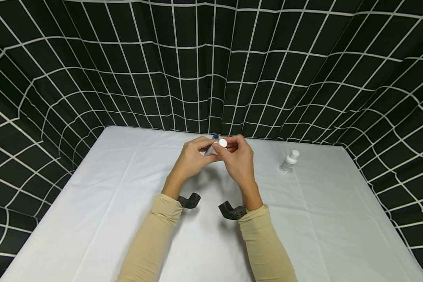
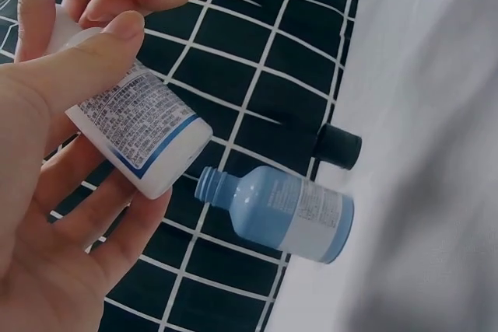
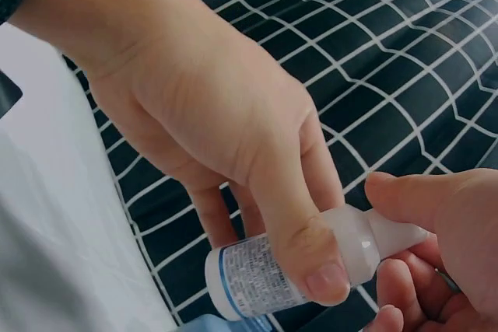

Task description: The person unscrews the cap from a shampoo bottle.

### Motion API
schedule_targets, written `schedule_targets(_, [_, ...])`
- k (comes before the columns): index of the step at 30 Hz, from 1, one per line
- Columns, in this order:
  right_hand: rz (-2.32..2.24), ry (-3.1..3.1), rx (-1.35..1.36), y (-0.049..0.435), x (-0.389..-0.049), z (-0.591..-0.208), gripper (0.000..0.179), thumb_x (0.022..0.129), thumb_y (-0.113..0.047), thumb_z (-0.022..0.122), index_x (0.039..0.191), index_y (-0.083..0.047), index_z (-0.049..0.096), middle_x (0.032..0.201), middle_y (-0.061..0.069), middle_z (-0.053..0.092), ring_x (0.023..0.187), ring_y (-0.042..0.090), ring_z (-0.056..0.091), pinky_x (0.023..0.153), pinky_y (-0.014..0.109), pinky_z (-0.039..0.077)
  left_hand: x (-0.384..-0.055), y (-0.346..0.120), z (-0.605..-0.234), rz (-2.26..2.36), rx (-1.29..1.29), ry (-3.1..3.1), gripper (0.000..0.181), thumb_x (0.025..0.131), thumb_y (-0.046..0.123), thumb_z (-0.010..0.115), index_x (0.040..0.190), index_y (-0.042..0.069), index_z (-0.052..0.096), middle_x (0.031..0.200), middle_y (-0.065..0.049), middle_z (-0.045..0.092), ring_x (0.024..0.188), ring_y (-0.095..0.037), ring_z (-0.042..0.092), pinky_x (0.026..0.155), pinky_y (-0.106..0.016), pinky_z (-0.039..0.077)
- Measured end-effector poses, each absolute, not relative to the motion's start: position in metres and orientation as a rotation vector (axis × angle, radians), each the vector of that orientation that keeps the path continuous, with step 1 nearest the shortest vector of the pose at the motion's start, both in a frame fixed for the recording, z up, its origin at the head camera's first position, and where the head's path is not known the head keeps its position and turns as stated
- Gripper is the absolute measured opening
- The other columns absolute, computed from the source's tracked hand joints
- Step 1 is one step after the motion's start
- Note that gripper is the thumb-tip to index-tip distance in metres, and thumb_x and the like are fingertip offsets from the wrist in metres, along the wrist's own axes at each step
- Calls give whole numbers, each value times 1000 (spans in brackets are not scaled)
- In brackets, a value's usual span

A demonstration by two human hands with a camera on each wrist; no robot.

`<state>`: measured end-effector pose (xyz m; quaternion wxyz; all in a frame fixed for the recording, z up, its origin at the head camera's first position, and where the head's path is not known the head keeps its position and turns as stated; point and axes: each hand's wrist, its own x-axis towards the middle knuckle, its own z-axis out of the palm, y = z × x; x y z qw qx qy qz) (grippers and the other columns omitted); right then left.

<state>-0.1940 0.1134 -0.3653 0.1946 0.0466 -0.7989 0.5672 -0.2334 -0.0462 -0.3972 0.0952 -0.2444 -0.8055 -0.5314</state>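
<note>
Between hands (image 1: 194, 158) (image 1: 240, 161), white bottle (image 2: 159, 141) — label (image 2: 138, 110) illegible

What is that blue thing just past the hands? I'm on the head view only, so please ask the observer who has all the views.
Observer: It's a blue bottle with a bare, threaded neck.

Operator: Is anything next to it that I'm missing?

Observer: Yes, the left wrist view shows a dark cylinder, possibly a cap, on the table beside it.

Operator: And the white bottle in the left hand: what can you read off its side?

Observer: The print is too small to read, but a blue stripe borders its label near the base.
</note>
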Motion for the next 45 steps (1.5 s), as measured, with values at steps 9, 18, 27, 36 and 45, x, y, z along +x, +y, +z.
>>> schedule_targets(9, [1545, -2307, 144, 118, -194, -363, 26, 85, -17, 82, 99, -3, 65, 89, 13, 69, 76, 11, 62, 65, 17, 50, -233, -48, -398, -1562, -789, -2482, 44, 83, 38, 85, 124, 25, 74, 110, 11, 72, 102, -8, 65, 95, -29, 57])
schedule_targets(18, [1500, -2395, 241, 119, -194, -365, 25, 87, -18, 81, 97, -5, 63, 88, 11, 67, 75, 15, 60, 63, 20, 46, -232, -58, -398, -1518, -907, -2539, 33, 88, 31, 80, 120, 27, 74, 109, 9, 69, 103, -13, 60, 97, -32, 56])
schedule_targets(27, [1488, -2411, 336, 120, -195, -367, 24, 89, -19, 80, 96, -4, 63, 87, 11, 67, 74, 13, 61, 63, 20, 48, -233, -64, -397, -1531, -952, -2579, 37, 88, 35, 81, 123, 27, 73, 94, 4, 60, 93, -15, 54, 92, -31, 54])
schedule_targets(36, [1615, -2339, 331, 119, -195, -369, 21, 89, -15, 79, 101, -3, 65, 86, 6, 62, 71, 13, 55, 60, 18, 44, -231, -65, -394, -1490, -895, -2579, 40, 83, 38, 84, 121, 31, 74, 92, 1, 63, 92, -13, 56, 89, -30, 55])
schedule_targets(45, [1757, -2304, 158, 115, -198, -370, 29, 89, -22, 80, 111, -4, 73, 85, 2, 59, 73, 11, 54, 59, 18, 43, -230, -60, -392, -1480, -771, -2592, 37, 76, 44, 88, 110, 35, 76, 77, 3, 53, 81, -13, 54, 70, -28, 47])
